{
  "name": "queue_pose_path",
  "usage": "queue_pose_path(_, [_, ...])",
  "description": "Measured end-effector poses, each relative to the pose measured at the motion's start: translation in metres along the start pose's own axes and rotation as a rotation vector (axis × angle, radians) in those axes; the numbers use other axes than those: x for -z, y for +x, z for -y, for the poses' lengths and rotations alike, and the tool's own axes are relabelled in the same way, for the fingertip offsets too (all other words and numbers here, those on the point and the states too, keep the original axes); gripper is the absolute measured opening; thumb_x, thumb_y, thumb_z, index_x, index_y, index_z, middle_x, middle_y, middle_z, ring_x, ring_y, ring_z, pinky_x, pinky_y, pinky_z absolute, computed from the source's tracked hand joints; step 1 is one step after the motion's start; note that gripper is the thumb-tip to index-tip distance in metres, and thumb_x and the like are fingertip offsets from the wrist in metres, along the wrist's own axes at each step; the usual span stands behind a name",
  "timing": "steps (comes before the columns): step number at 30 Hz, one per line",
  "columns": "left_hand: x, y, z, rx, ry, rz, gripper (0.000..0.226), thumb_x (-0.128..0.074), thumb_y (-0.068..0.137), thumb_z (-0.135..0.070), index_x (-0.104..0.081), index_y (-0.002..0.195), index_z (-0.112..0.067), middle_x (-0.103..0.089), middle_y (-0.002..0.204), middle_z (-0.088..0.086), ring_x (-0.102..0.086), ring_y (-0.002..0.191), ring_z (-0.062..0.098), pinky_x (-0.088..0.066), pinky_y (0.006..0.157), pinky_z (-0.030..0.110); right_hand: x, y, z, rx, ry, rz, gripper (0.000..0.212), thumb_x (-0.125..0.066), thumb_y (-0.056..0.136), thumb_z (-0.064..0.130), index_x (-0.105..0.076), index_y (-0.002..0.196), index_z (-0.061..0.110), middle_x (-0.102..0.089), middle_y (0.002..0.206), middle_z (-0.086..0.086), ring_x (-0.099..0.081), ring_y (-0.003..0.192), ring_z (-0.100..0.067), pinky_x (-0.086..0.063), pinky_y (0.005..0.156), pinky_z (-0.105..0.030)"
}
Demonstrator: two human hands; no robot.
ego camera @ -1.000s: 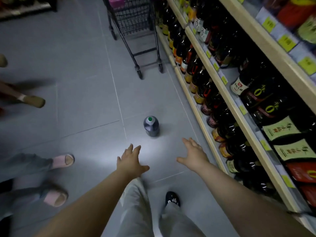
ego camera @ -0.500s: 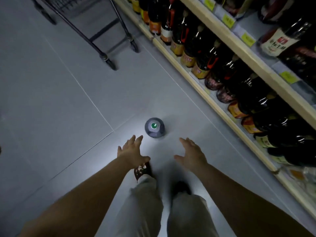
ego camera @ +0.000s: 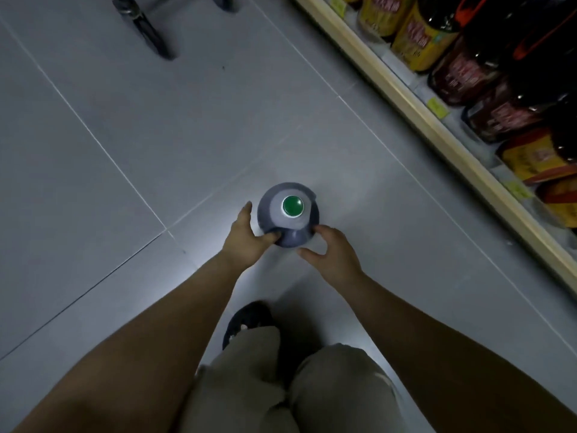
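Note:
A dark grey bottle [ego camera: 282, 225] with a green cap [ego camera: 293, 206] stands upright on the grey tiled floor, seen from above. My left hand [ego camera: 246, 242] grips its left side, thumb on the near face and fingers along the far side. My right hand [ego camera: 334, 251] cups its right side, with fingers curled against the bottle and the thumb reaching under its near edge. The lower body of the bottle is hidden by its shoulder and my hands.
A wooden-edged low shelf [ego camera: 406, 98] runs along the right, packed with dark bottles [ego camera: 468, 73] with yellow and red labels. A trolley wheel [ego camera: 150, 35] stands at the top left. My knees and one dark shoe [ego camera: 246, 320] are just below the bottle.
I have bent down much closer to the floor. Both hands, spread open and short of the bottle before, have reached it and closed around its sides.

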State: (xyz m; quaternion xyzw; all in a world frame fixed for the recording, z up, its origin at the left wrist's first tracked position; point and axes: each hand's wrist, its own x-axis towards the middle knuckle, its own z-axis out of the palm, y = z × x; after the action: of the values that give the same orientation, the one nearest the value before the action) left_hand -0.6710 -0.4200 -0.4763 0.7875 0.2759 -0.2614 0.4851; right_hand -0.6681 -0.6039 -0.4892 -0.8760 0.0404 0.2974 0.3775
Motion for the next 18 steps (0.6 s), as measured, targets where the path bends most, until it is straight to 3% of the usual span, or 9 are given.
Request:
queue_pose_path(3, [-0.009, 0.027, 0.014, -0.143, -0.053, 0.009, 0.106, -0.076, 0.061, -0.042, -0.023, 0.148, -0.012, -0.037, 0.148, 0.007, -0.038, 0.135, 0.025, -0.036, 0.11, 0.043, -0.011, 0.015, -0.018, 0.139, 0.056, -0.063, 0.043, -0.077, 0.076, 0.019, -0.064, 0.116, 0.01, -0.057, 0.123, -0.009, -0.053, 0.113, -0.019, -0.036, 0.088, -0.017])
queue_pose_path(5, [-0.014, 0.037, 0.019, -0.221, -0.094, 0.024, 0.093, -0.08, 0.062, -0.029, -0.032, 0.14, -0.012, -0.048, 0.134, 0.004, -0.049, 0.122, 0.018, -0.045, 0.099, 0.026, -0.016, 0.021, -0.027, 0.197, 0.107, -0.077, 0.038, -0.075, 0.079, 0.021, -0.066, 0.115, 0.013, -0.052, 0.131, -0.008, -0.051, 0.117, -0.015, -0.04, 0.092, -0.02])
queue_pose_path(7, [-0.015, 0.037, 0.018, -0.227, -0.16, 0.018, 0.083, -0.08, 0.072, -0.01, -0.031, 0.138, -0.018, -0.048, 0.127, -0.001, -0.049, 0.115, 0.013, -0.044, 0.087, 0.014, -0.021, 0.023, -0.031, 0.23, 0.139, -0.067, 0.037, -0.07, 0.083, 0.024, -0.064, 0.119, 0.016, -0.045, 0.139, -0.007, -0.048, 0.123, -0.016, -0.044, 0.099, -0.029])
queue_pose_path(10, [-0.018, 0.036, 0.018, -0.214, -0.205, 0.028, 0.079, -0.076, 0.076, -0.006, -0.031, 0.138, -0.022, -0.047, 0.125, -0.004, -0.048, 0.112, 0.011, -0.044, 0.086, 0.018, -0.024, 0.019, -0.029, 0.237, 0.151, -0.097, 0.034, -0.066, 0.087, 0.025, -0.063, 0.118, 0.012, -0.048, 0.136, -0.008, -0.05, 0.121, -0.019, -0.045, 0.097, -0.031])
queue_pose_path(14, [-0.021, 0.027, 0.002, -0.121, -0.181, 0.049, 0.076, -0.078, 0.075, -0.017, -0.035, 0.137, -0.024, -0.05, 0.12, -0.004, -0.051, 0.111, 0.018, -0.048, 0.094, 0.037, -0.01, 0.01, -0.027, 0.218, 0.147, -0.184, 0.031, -0.062, 0.087, 0.033, -0.062, 0.107, 0.01, -0.061, 0.112, -0.006, -0.06, 0.101, -0.02, -0.051, 0.083, -0.034])
queue_pose_path(18, [-0.021, -0.013, -0.03, -0.106, -0.07, 0.074, 0.068, -0.079, 0.073, -0.018, -0.04, 0.13, -0.022, -0.054, 0.115, -0.002, -0.055, 0.108, 0.022, -0.051, 0.089, 0.04, 0.024, -0.034, -0.009, 0.159, 0.1, -0.271, 0.023, -0.064, 0.087, 0.024, -0.059, 0.102, 0.007, -0.062, 0.097, -0.009, -0.055, 0.082, -0.016, -0.04, 0.07, -0.024])
